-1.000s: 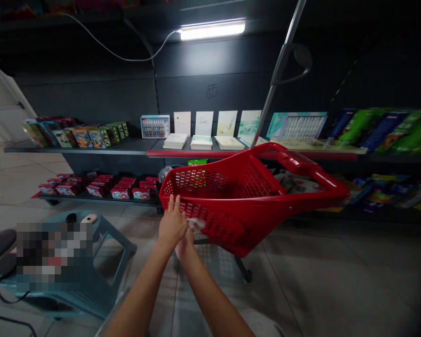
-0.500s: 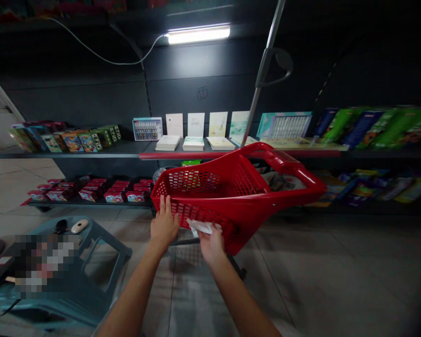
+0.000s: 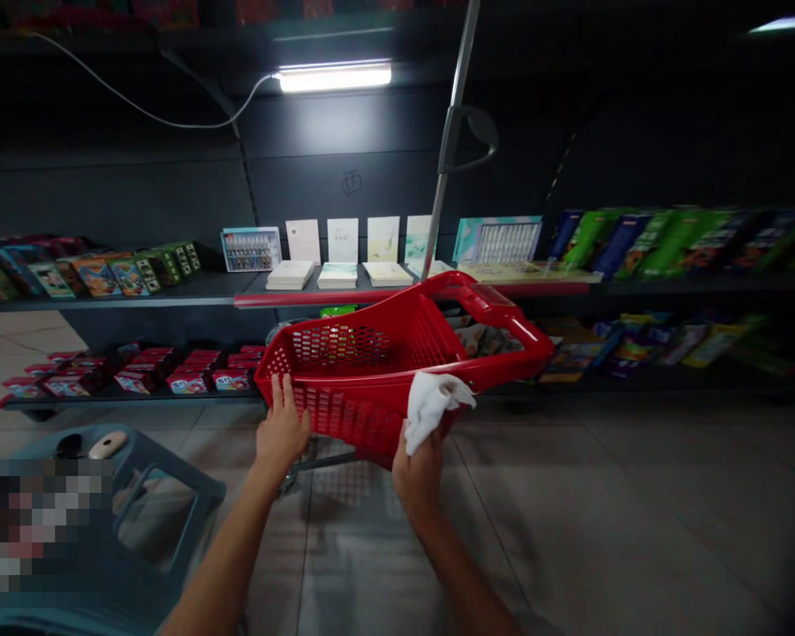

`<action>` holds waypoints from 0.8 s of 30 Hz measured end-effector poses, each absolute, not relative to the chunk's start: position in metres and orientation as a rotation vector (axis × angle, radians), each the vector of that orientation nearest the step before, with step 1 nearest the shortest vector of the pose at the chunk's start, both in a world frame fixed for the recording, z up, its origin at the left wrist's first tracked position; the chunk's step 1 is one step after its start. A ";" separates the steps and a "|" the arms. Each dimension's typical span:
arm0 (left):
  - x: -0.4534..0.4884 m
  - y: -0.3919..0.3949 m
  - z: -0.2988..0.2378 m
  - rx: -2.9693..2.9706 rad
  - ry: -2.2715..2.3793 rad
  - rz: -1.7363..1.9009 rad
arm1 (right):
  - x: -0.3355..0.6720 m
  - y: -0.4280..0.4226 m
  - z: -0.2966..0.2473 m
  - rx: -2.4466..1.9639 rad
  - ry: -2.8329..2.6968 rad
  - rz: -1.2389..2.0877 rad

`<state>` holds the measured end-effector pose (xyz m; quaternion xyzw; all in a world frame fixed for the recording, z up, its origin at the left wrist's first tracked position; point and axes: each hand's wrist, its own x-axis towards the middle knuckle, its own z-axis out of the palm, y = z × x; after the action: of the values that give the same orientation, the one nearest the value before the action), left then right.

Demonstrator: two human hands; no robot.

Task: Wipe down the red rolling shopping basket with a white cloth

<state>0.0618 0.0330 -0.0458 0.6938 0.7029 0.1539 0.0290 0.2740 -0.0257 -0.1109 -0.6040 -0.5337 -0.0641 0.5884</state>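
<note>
The work in hand sits at the near wall of a red plastic trolley basket (image 3: 344,415), which stands tilted on a low metal frame (image 3: 318,461) in the middle of the view, its long handle (image 3: 513,322) running off toward 2 o'clock. The left hand (image 3: 279,430) lies at the basket's 8 o'clock, open with fingers spread upward, apparently flat against the perforated wall and gripping nothing. The right hand (image 3: 422,468) is at the basket's 6 o'clock, curled around a crumpled white cloth (image 3: 434,411) that bunches over the knuckles and presses on the basket's wall; how tightly it clenches under the fabric cannot be told. Inside the basket only its own red mesh walls show. At 12 o'clock a steel pole (image 3: 448,150) rises with a dark looped grip (image 3: 470,132). Beyond, dark shelves (image 3: 106,302) carry pale cards (image 3: 343,240), a boxed set of tubes (image 3: 250,249) and green packaged boxes (image 3: 649,243), with red boxes (image 3: 149,375) along a lower shelf. At 8 o'clock a teal plastic stool (image 3: 207,488) holds a pale oval object (image 3: 108,444), beside a blurred patch.
</note>
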 end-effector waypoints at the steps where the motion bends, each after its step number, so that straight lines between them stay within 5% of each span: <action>1: 0.063 0.033 -0.046 2.142 2.175 0.472 | 0.284 -0.025 -0.108 -1.437 -1.309 -0.245; 11: 0.057 0.031 -0.043 2.198 2.227 0.385 | 0.302 -0.034 -0.121 -1.590 -1.698 -0.496; 18: 0.050 0.032 -0.042 2.211 2.215 0.371 | 0.295 -0.041 -0.145 -1.462 -1.758 -0.228; 24: 0.051 0.037 -0.046 2.181 2.183 0.422 | 0.299 -0.049 -0.121 -1.338 -0.961 0.293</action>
<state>0.0508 0.0372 -0.0460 0.7001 0.7009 0.1354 0.0136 0.2994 -0.0489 -0.1215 -0.5935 -0.4265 0.1301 0.6701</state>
